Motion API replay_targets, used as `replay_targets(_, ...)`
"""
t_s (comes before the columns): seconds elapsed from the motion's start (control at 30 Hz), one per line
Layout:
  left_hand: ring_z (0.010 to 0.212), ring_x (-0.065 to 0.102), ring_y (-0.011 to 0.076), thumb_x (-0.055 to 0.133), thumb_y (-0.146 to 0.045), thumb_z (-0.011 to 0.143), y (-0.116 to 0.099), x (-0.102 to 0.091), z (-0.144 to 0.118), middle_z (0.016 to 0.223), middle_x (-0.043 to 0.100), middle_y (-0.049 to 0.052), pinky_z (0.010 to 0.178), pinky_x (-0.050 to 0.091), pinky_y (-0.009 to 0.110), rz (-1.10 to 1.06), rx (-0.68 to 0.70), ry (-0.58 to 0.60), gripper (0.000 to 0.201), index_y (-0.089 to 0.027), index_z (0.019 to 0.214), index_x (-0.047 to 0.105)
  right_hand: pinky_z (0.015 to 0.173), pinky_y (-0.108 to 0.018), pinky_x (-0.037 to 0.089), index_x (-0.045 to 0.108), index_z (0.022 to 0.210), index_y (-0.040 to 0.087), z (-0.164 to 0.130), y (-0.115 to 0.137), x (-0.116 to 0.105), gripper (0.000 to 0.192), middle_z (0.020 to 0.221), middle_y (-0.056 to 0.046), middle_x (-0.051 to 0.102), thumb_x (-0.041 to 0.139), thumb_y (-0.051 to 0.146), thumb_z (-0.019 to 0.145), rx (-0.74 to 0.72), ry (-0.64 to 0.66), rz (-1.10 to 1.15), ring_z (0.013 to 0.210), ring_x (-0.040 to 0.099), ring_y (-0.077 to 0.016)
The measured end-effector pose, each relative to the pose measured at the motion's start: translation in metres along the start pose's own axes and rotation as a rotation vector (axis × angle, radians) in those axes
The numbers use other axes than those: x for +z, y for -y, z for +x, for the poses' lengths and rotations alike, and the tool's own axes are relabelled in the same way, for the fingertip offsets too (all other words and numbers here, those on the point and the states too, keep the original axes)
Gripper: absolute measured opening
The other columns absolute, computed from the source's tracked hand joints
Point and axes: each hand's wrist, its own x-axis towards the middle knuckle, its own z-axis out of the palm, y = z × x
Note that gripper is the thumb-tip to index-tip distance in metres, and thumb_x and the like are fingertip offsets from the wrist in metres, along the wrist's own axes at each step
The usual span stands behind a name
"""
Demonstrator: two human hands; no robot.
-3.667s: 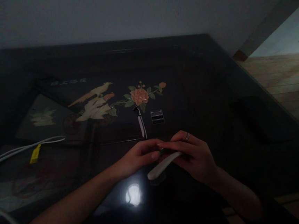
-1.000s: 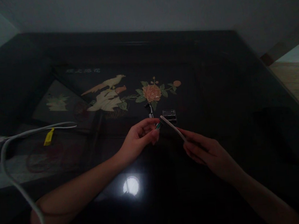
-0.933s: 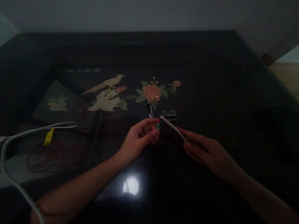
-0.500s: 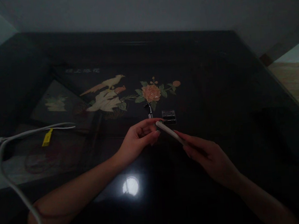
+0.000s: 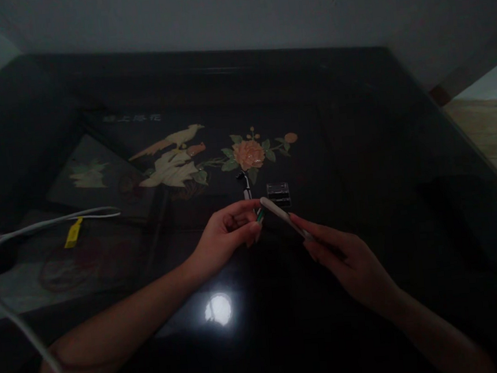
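My left hand (image 5: 227, 235) pinches a small green-and-white piece (image 5: 259, 215) between thumb and fingertips above the dark glossy table (image 5: 358, 142). My right hand (image 5: 351, 261) grips the lower end of a slim white stick-shaped tool (image 5: 279, 214), whose far tip points up and left and nearly meets the piece in my left hand. Just behind both lie a small black-and-silver tool (image 5: 245, 187) and a small clear plastic case (image 5: 278, 193). The scene is dim, so fine detail of the held piece is hard to make out.
The tabletop carries an inlaid bird (image 5: 172, 158) and flower (image 5: 249, 153) picture. A white cable (image 5: 26, 232) with a yellow tag (image 5: 73, 232) runs along the left side. A lamp reflection (image 5: 218, 309) glows near the front. Wooden floor (image 5: 487, 131) shows past the right edge.
Both hands went from close together near me to farther out over the table. The white tool now points up-left at my left fingertips; in the last second it barely shifted.
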Motion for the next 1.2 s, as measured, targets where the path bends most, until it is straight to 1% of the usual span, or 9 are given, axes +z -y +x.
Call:
replay_targets(0.1, 0.053, 0.048, 0.0059, 0.083, -0.035, 0.068, -0.0005, 0.0011, -0.0005, 0.064, 0.057, -0.003, 0.050, 0.037, 0.017, -0.015, -0.007, -0.017, 0.049, -0.014, 0.110, 0.070, 0.093, -0.034, 0.057, 0.056, 0.136, 0.032, -0.0039, 0.0008, 0.0026, 0.048, 0.128, -0.002, 0.068, 0.055, 0.014, 0.092, -0.037, 0.034, 0.012, 0.111, 0.067, -0.0196)
replay_targets(0.23, 0.059, 0.052, 0.0068, 0.086, -0.034, 0.064, -0.0005, 0.0009, -0.0004, 0.070, 0.061, -0.001, 0.054, 0.040, 0.017, -0.042, -0.010, -0.024, 0.049, -0.016, 0.108, 0.072, 0.086, -0.031, 0.059, 0.055, 0.136, 0.033, -0.0068, 0.0020, 0.0051, 0.048, 0.126, -0.002, 0.069, 0.057, 0.015, 0.091, -0.022, 0.069, 0.019, 0.106, 0.069, -0.0194)
replay_targets(0.33, 0.059, 0.052, 0.0068, 0.086, -0.034, 0.064, -0.0011, 0.0002, 0.0001, 0.069, 0.059, -0.002, 0.056, 0.041, 0.017, -0.033, -0.009, -0.023, 0.050, -0.016, 0.108, 0.072, 0.093, -0.035, 0.057, 0.057, 0.134, 0.032, -0.0052, 0.0031, 0.0050, 0.045, 0.128, -0.001, 0.067, 0.056, 0.016, 0.091, 0.018, 0.079, 0.056, 0.111, 0.068, -0.0203)
replay_targets(0.47, 0.054, 0.048, 0.0064, 0.085, -0.036, 0.065, -0.0007, -0.0008, 0.0001, 0.064, 0.056, -0.003, 0.052, 0.037, 0.018, -0.002, -0.003, -0.005, 0.051, -0.014, 0.110, 0.071, 0.101, -0.039, 0.052, 0.059, 0.133, 0.032, -0.0026, 0.0024, 0.0042, 0.044, 0.133, 0.000, 0.063, 0.055, 0.018, 0.091, 0.068, 0.050, 0.057, 0.119, 0.063, -0.0215)
replay_targets(0.7, 0.050, 0.046, 0.0061, 0.083, -0.041, 0.067, 0.0011, -0.0011, -0.0011, 0.062, 0.057, -0.002, 0.048, 0.034, 0.018, 0.011, 0.006, 0.011, 0.054, -0.012, 0.111, 0.070, 0.103, -0.040, 0.050, 0.059, 0.132, 0.030, -0.0016, 0.0004, 0.0046, 0.043, 0.133, -0.001, 0.062, 0.054, 0.018, 0.091, 0.060, -0.022, 0.029, 0.121, 0.062, -0.0228)
replay_targets(0.93, 0.053, 0.048, 0.0063, 0.084, -0.039, 0.067, -0.0013, 0.0003, -0.0012, 0.063, 0.055, -0.003, 0.051, 0.038, 0.018, -0.020, 0.010, 0.013, 0.049, -0.015, 0.108, 0.072, 0.103, -0.042, 0.050, 0.058, 0.133, 0.032, -0.0066, 0.0039, 0.0085, 0.044, 0.134, -0.001, 0.062, 0.057, 0.019, 0.090, 0.070, 0.028, 0.101, 0.120, 0.062, -0.0230)
replay_targets(1.0, 0.054, 0.048, 0.0067, 0.084, -0.038, 0.066, -0.0016, 0.0006, -0.0009, 0.063, 0.055, -0.003, 0.052, 0.038, 0.018, -0.033, 0.010, 0.007, 0.049, -0.016, 0.108, 0.072, 0.102, -0.043, 0.051, 0.059, 0.132, 0.032, -0.0085, 0.0058, 0.0097, 0.044, 0.131, -0.001, 0.065, 0.058, 0.019, 0.090, 0.097, 0.047, 0.135, 0.117, 0.064, -0.0236)
replay_targets(1.1, 0.055, 0.049, 0.0066, 0.086, -0.036, 0.064, -0.0020, 0.0010, -0.0005, 0.065, 0.057, -0.002, 0.051, 0.037, 0.017, -0.046, 0.002, -0.007, 0.049, -0.016, 0.107, 0.072, 0.097, -0.043, 0.055, 0.061, 0.130, 0.032, -0.0100, 0.0086, 0.0106, 0.043, 0.119, 0.000, 0.072, 0.059, 0.019, 0.089, 0.149, 0.072, 0.195, 0.111, 0.067, -0.0236)
replay_targets(1.2, 0.055, 0.049, 0.0068, 0.086, -0.035, 0.063, -0.0020, 0.0010, -0.0007, 0.065, 0.057, -0.002, 0.051, 0.038, 0.018, -0.042, -0.006, -0.006, 0.049, -0.016, 0.106, 0.072, 0.095, -0.042, 0.056, 0.061, 0.130, 0.031, -0.0091, 0.0096, 0.0099, 0.042, 0.113, 0.000, 0.074, 0.059, 0.019, 0.090, 0.180, 0.071, 0.226, 0.108, 0.068, -0.0233)
